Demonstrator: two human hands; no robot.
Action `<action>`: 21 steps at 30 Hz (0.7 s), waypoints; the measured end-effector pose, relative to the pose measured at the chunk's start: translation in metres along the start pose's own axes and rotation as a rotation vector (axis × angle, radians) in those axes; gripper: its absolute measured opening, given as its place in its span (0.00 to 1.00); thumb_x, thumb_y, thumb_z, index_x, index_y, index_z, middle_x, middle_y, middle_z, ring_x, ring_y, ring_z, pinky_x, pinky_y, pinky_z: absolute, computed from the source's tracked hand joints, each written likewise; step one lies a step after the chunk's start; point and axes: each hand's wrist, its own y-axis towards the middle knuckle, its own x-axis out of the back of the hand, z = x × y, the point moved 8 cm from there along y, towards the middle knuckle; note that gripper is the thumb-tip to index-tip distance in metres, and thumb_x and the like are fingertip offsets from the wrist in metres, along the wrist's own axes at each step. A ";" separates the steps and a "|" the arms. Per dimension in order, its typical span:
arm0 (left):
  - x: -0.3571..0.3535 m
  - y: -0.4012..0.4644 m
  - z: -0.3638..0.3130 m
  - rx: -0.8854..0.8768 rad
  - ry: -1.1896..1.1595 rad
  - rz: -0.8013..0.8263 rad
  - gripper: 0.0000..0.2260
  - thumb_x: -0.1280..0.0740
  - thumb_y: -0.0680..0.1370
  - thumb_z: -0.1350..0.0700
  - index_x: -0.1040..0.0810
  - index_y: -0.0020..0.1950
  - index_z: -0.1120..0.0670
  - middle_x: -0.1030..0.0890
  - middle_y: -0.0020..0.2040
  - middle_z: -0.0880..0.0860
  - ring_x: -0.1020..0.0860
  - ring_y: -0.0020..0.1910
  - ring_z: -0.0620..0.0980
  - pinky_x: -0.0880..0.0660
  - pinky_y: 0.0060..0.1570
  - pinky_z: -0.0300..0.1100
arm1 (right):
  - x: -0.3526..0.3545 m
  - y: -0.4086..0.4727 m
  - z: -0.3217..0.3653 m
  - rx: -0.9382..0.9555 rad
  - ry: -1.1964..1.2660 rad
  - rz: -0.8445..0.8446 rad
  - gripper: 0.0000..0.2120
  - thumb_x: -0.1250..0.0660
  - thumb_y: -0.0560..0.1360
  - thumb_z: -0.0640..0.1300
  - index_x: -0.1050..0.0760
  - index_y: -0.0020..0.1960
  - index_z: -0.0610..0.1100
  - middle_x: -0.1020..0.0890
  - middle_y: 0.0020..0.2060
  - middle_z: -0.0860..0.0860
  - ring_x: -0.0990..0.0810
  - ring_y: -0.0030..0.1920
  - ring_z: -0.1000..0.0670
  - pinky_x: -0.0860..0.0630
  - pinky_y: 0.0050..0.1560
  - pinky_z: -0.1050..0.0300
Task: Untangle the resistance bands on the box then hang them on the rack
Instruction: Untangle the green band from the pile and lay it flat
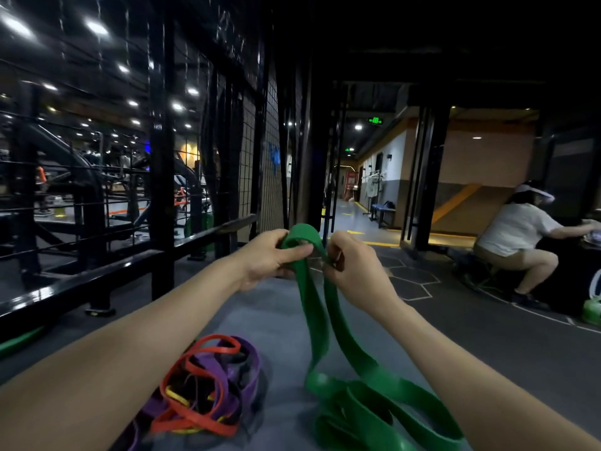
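A: Nearest ground?
B: Grey surface (279, 307). Tangle of bands (208, 385) lower left of centre: orange, purple, yellow, black strands knotted together. Just right of it, slack folds of the green band (320, 320) piled on the same surface.

A: Hands?
B: Both raised at mid-frame. Left hand (270, 258) curled round the top loop of the green band, thumb pressed across it. Right hand (353, 262) pinching the same loop from the other side. Two strands hang down between the forearms.

A: Beyond?
B: Black metal rack (162, 157) left, wire grid behind. Far right, a person (514, 236) crouching. Lit corridor at the back
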 end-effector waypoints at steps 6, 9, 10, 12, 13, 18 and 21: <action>0.021 -0.007 -0.030 -0.128 0.078 -0.044 0.10 0.30 0.69 0.65 0.25 0.47 0.55 0.21 0.44 0.53 0.22 0.45 0.49 0.24 0.53 0.44 | -0.018 0.001 -0.001 -0.070 0.259 0.186 0.26 0.27 0.69 0.42 0.35 0.62 0.45 0.28 0.55 0.51 0.27 0.43 0.56 0.33 0.42 0.70; 0.017 -0.008 -0.048 -0.180 0.012 -0.028 0.07 0.33 0.72 0.66 0.26 0.47 0.58 0.21 0.41 0.53 0.20 0.39 0.46 0.20 0.45 0.39 | -0.030 -0.001 0.008 -0.055 0.327 0.292 0.35 0.24 0.66 0.47 0.37 0.68 0.47 0.27 0.56 0.56 0.27 0.54 0.54 0.31 0.55 0.63; 0.015 -0.007 -0.055 -0.198 -0.021 -0.030 0.06 0.34 0.73 0.66 0.26 0.47 0.58 0.21 0.41 0.53 0.19 0.38 0.46 0.20 0.44 0.38 | -0.032 0.001 0.009 -0.047 0.289 0.294 0.35 0.24 0.65 0.50 0.36 0.67 0.49 0.28 0.53 0.58 0.29 0.57 0.52 0.31 0.58 0.59; 0.013 -0.006 -0.067 -0.235 -0.046 -0.044 0.05 0.34 0.73 0.65 0.26 0.48 0.58 0.22 0.41 0.54 0.19 0.37 0.45 0.20 0.44 0.38 | -0.034 0.006 0.006 -0.094 0.300 0.264 0.32 0.23 0.64 0.51 0.33 0.63 0.49 0.25 0.49 0.57 0.28 0.56 0.49 0.28 0.59 0.53; 0.013 -0.006 -0.071 -0.248 -0.049 -0.048 0.06 0.34 0.73 0.64 0.26 0.48 0.57 0.22 0.42 0.53 0.19 0.38 0.45 0.20 0.45 0.38 | -0.035 0.008 0.003 -0.132 0.346 0.251 0.30 0.23 0.63 0.51 0.32 0.60 0.49 0.23 0.48 0.54 0.25 0.55 0.49 0.26 0.58 0.51; 0.027 -0.010 -0.072 -0.259 -0.080 -0.096 0.08 0.34 0.74 0.62 0.25 0.53 0.57 0.21 0.46 0.55 0.20 0.45 0.49 0.21 0.49 0.39 | -0.051 0.006 -0.006 -0.192 0.427 0.247 0.20 0.24 0.65 0.46 0.32 0.50 0.50 0.23 0.40 0.52 0.23 0.43 0.50 0.26 0.47 0.55; 0.044 -0.011 -0.071 -0.258 -0.084 -0.156 0.08 0.34 0.75 0.61 0.24 0.53 0.56 0.21 0.47 0.55 0.21 0.47 0.49 0.22 0.50 0.38 | -0.054 0.007 -0.012 -0.199 0.340 0.257 0.16 0.29 0.69 0.39 0.32 0.52 0.46 0.26 0.37 0.53 0.27 0.40 0.51 0.30 0.40 0.58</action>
